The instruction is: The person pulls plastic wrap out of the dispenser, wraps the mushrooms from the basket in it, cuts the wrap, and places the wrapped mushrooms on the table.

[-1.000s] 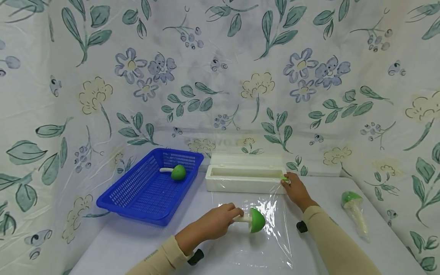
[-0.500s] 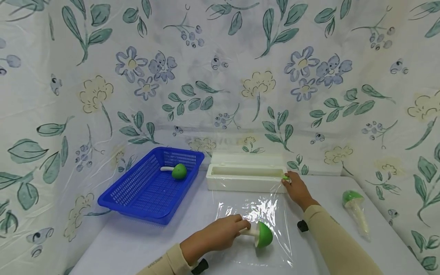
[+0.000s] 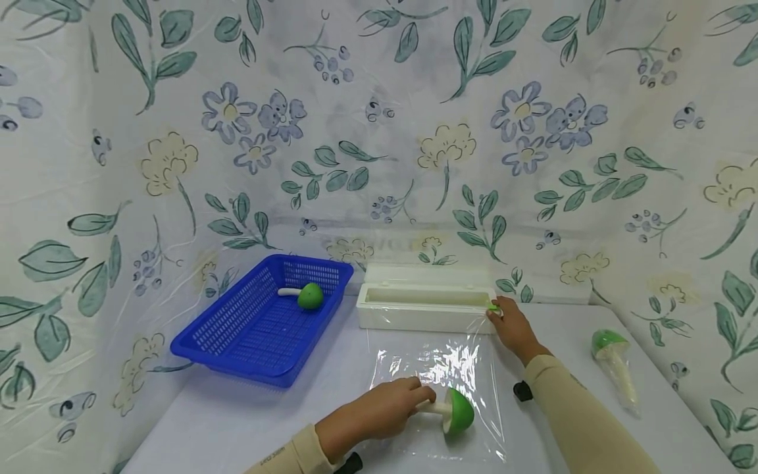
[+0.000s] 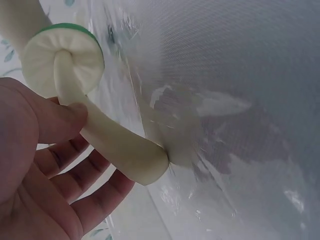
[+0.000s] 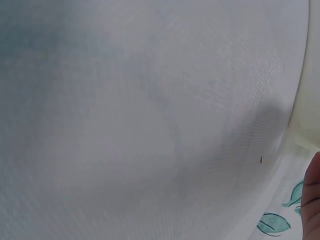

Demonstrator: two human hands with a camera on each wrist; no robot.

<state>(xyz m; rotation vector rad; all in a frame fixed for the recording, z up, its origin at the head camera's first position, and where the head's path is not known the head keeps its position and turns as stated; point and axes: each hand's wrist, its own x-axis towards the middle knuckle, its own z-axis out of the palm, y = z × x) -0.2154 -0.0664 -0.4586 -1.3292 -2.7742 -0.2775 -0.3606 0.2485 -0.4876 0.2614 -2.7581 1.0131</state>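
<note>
"What does the head view give you?"

"The green-capped mushroom (image 3: 458, 413) is over the near part of the clear film (image 3: 403, 364), which runs from the white box (image 3: 414, 320) toward the person across the desk (image 3: 562, 329). The left hand (image 3: 381, 411) has it by the stem, its grip closed there."

"Which way does it point?"

"Sideways. The cap is to the right of that grip, so the long axis runs across the film, roughly in line with the box's long side. I'd say the coming move turns on that: how squarely it lies across the film."

"And the other hand?"

"The right hand (image 3: 514, 330) is farther from it, up at the box's right end, its grip pinching a small green tab (image 3: 493, 307). There's another mushroom (image 3: 310, 296) in the blue basket (image 3: 254, 342) to the left, and a wrapped mushroom (image 3: 617, 372) over to the right."

"Now the left wrist view?"

"Thumb on one side of the stem, fingers curled behind it. The stem's end looks to meet the film; I can't tell whether the cap touches anything."

"Right wrist?"

"Mostly pale desk, what looks like the box's side, and a sliver of that hand. From there alone, I couldn't tell what its grip holds."
</note>
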